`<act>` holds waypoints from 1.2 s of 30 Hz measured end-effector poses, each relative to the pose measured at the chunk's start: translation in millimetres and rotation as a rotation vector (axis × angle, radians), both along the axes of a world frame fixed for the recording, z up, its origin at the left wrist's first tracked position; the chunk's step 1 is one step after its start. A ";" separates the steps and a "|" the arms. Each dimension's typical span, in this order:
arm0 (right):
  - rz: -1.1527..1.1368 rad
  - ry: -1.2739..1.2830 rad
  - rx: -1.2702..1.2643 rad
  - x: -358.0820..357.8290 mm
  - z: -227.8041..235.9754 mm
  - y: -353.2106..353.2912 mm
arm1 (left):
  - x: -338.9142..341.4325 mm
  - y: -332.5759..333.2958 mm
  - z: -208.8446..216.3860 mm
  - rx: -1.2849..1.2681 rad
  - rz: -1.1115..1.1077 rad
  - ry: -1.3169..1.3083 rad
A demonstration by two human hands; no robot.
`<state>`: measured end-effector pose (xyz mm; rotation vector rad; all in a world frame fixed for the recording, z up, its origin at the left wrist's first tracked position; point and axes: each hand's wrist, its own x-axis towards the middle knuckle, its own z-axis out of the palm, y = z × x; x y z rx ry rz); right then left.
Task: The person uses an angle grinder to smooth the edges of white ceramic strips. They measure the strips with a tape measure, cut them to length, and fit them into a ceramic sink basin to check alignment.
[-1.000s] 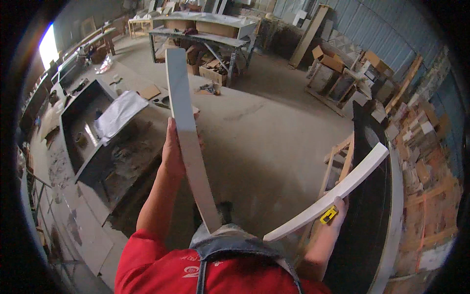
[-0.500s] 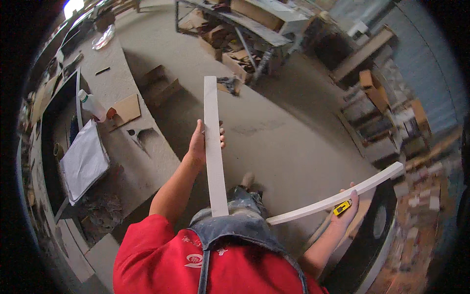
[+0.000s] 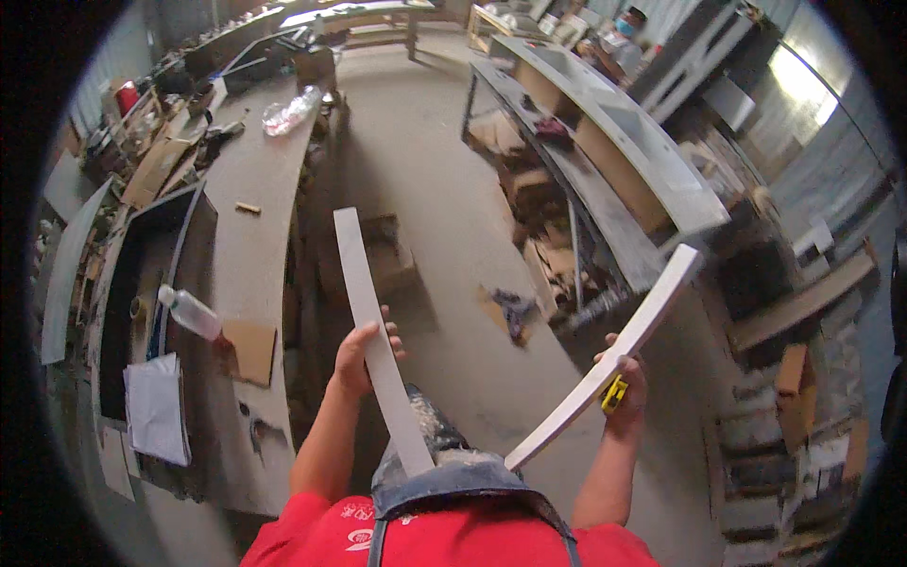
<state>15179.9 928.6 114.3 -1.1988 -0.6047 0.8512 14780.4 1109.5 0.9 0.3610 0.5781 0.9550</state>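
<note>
Curved white strips (image 3: 360, 283) lie across the curled fingers (image 3: 394, 342).

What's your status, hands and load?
Left hand: gripping white strip. Right hand: gripping second strip, plus yellow tool. Dark bundle on floor ahead.

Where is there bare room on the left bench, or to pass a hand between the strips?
Bare bench top lies between the tan block and cardboard sheet; open air separates the far ends of left strip and right strip. Crowded: around the bottle and paper sheets.
</note>
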 end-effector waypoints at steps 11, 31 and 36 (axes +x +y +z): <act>0.412 0.238 -0.099 55.8 -36.3 405.9 | 87.3 328.9 30.7 0.111 0.155 0.138; 0.801 0.085 -0.055 95.9 25.5 1156.7 | 132.9 933.1 129.2 0.381 0.523 0.172; 0.739 0.004 -0.100 103.2 3.4 1315.5 | 120.7 1092.1 124.3 0.459 0.638 0.150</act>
